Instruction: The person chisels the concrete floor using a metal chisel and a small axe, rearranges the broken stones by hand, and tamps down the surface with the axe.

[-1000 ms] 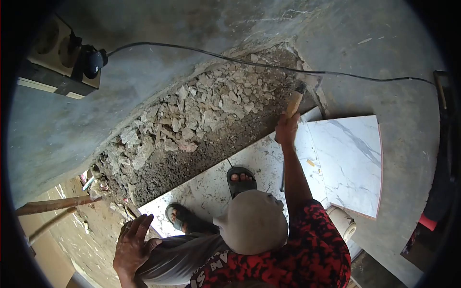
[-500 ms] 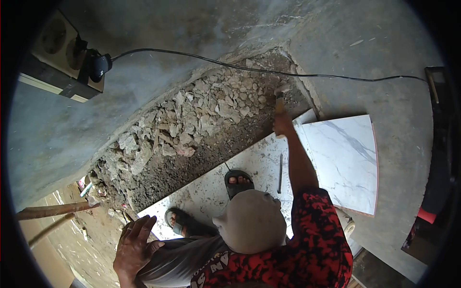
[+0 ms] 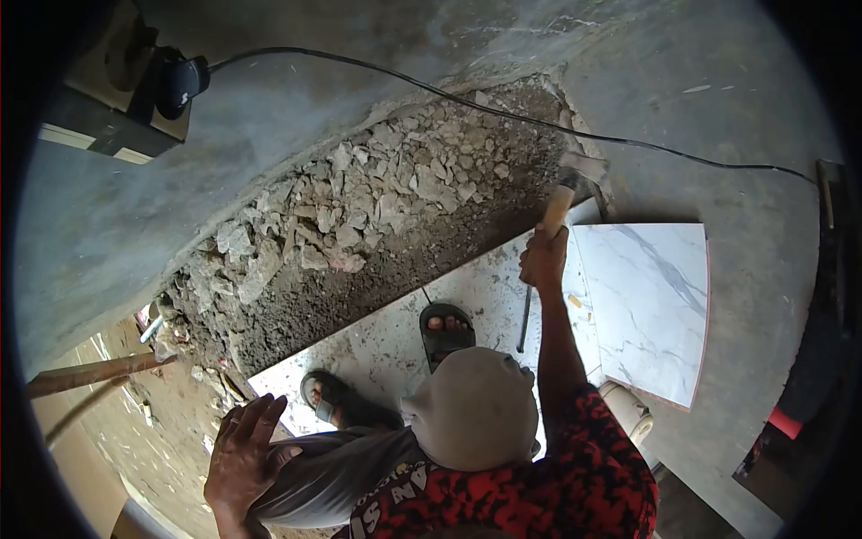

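My right hand [image 3: 544,258] is closed around the pale wooden handle of a hammer [image 3: 557,208]. Its grey metal head [image 3: 582,167] is at the right end of the rubble trench, beside the broken concrete edge. Just below that hand, a thin dark metal rod [image 3: 524,322] lies on the dusty white tiles [image 3: 386,355]. My left hand [image 3: 241,463] rests by my knee at the lower left, fingers stretched out and holding nothing. Broken concrete pieces [image 3: 386,202] and dark grit fill the trench along the wall.
A black cable [image 3: 431,88] runs from a plug at a socket box [image 3: 117,108] across the trench to the right. A marbled white tile [image 3: 646,305] lies at right. My sandalled feet [image 3: 446,331] stand on the tiles. Wooden poles [image 3: 99,373] are at left.
My right hand has brought the hammer slightly right, and its head now shows by the trench's right edge. My left hand stays by the knee. The view has shifted a little.
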Motion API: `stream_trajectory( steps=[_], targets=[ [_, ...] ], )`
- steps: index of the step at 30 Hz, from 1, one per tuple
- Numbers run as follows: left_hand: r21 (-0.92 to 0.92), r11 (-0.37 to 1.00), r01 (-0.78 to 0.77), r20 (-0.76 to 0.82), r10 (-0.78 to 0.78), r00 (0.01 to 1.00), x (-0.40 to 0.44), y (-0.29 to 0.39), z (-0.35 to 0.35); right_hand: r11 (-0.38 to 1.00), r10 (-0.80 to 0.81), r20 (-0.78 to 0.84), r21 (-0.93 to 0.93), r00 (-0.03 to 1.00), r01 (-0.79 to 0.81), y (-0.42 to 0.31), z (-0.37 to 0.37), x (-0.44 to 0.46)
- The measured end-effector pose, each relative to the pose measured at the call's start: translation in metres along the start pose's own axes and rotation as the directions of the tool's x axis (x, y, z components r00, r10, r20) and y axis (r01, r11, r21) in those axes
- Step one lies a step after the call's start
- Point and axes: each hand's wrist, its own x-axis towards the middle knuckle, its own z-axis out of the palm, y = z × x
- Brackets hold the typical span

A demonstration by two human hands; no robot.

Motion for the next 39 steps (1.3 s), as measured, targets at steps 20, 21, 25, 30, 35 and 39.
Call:
stream_trajectory(
  steps=[20, 21, 25, 30, 35, 39],
  targets=[
    [0.016, 0.998, -0.068, -0.013, 0.069, 0.998, -0.005, 0.006, -0.001, 0.985, 0.169, 0.315, -0.083, 0.934, -0.151, -0.012, -0.018, -0.013],
    [0.005, 0.998, -0.06, 0.006, 0.06, 0.998, -0.007, 0.005, 0.002, 0.998, 0.023, 0.107, -0.065, 0.994, -0.016, -0.008, -0.013, -0.023],
    [0.032, 0.997, -0.067, -0.01, 0.067, 0.998, -0.005, 0.005, -0.001, 1.0, -0.025, -0.025, 0.017, 0.999, 0.026, 0.07, 0.035, -0.017],
    [0.022, 0.989, -0.143, 0.007, 0.143, 0.99, 0.001, 0.009, -0.003, 0.988, 0.156, 0.372, -0.056, 0.915, -0.146, -0.002, -0.011, -0.02],
    [0.021, 0.998, -0.054, -0.027, 0.054, 0.998, -0.009, 0.006, 0.003, 0.987, -0.157, -0.051, 0.015, 0.986, 0.158, 0.036, 0.029, -0.032],
    [0.013, 0.994, -0.104, -0.015, 0.104, 0.994, -0.004, 0.012, -0.008, 0.933, 0.35, 0.3, -0.023, 0.887, -0.36, 0.053, 0.005, -0.008]
  ],
)
